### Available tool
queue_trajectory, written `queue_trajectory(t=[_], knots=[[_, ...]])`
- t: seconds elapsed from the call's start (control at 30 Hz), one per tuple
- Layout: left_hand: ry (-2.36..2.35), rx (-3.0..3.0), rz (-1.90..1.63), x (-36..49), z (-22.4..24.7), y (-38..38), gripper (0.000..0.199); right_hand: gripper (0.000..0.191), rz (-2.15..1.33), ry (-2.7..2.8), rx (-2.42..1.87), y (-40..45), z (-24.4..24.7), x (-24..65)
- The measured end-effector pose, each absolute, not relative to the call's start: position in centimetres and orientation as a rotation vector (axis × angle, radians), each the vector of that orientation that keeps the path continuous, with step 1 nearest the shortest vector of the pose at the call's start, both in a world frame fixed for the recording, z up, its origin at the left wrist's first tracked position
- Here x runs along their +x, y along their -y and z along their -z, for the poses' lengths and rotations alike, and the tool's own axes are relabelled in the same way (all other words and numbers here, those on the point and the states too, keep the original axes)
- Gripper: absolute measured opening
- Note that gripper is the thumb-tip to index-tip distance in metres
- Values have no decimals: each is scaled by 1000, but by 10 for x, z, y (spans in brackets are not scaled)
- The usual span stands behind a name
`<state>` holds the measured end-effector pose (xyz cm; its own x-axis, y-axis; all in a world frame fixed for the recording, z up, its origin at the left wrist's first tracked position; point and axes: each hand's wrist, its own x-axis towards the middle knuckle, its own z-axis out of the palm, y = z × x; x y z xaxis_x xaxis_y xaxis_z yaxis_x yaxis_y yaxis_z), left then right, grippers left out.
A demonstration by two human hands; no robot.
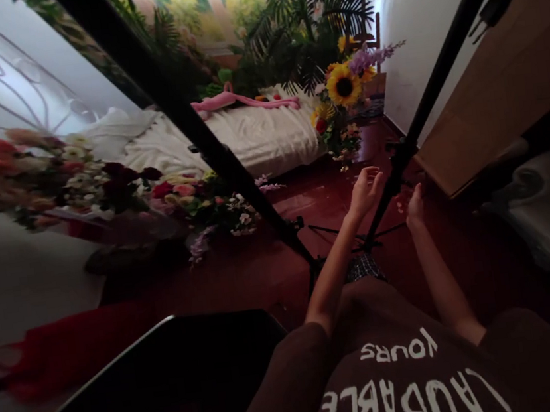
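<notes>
My left hand (367,191) is raised just left of a black stand pole (446,48), its fingers loosely curved and apart. My right hand (414,205) is on the other side of the same pole, palm turned inward, with the fingers partly bent and dim. Neither hand visibly grips anything, and the pole passes between them. A clamp knob (402,147) sits on the pole just above my hands. Lower down, the stand's thin legs spread over the dark red floor (299,200).
A second black pole (219,159) slants across the left. Behind it are a white-draped bed (266,133) with a pink plush toy (226,99), and flower bunches (121,178). Sunflowers (343,85) stand near the wall. A brown board (485,86) leans right. A dark panel (175,372) is close at lower left.
</notes>
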<state>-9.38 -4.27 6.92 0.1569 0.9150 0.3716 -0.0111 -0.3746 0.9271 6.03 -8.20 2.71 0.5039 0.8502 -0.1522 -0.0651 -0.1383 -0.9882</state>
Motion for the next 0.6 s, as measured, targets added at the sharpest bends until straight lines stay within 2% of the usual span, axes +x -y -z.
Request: queue_trajectory(t=[0.1, 0.3, 0.43, 0.6], knots=[[-853, 1669, -1306, -57, -57, 24, 36, 69, -839, 537, -1523, 85, -33, 87], [-842, 1799, -1074, -16, -30, 7, 47, 62, -868, 641, -1528, 87, -41, 104], [-908, 1735, -1115, -6, -16, 12, 43, 58, -919, 701, -1484, 84, -43, 107], [-897, 1678, -1147, -3, -12, 15, 45, 42, -865, 791, -1392, 80, -38, 116]])
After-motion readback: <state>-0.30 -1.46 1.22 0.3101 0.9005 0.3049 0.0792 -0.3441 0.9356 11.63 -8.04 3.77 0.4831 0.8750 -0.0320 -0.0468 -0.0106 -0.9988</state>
